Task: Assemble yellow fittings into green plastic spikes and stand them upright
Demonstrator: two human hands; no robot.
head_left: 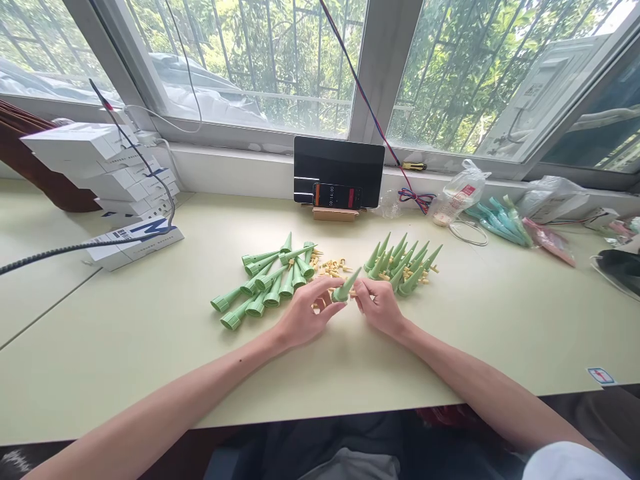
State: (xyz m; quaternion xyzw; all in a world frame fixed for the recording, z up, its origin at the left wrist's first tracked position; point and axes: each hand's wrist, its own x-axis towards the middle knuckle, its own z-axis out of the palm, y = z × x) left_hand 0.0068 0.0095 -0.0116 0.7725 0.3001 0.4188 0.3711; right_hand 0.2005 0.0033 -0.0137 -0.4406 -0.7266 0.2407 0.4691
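My left hand [306,312] grips a green cone-shaped spike [346,287] by its wide end, tip pointing up and right. My right hand [381,305] is closed in a pinch right beside the spike's base; what it pinches is too small to make out. A pile of green spikes [267,280] lies left of my hands. A second group of green spikes [403,263] lies to the right, mixed with small yellow parts. More small yellow parts [333,267] are scattered between the two piles.
A dark tablet [339,170] and a phone [337,196] on a wooden stand sit at the table's back. Stacked white boxes [107,173] and a black cable [75,247] are at left. Plastic bags [460,190] and teal spikes [500,220] lie back right.
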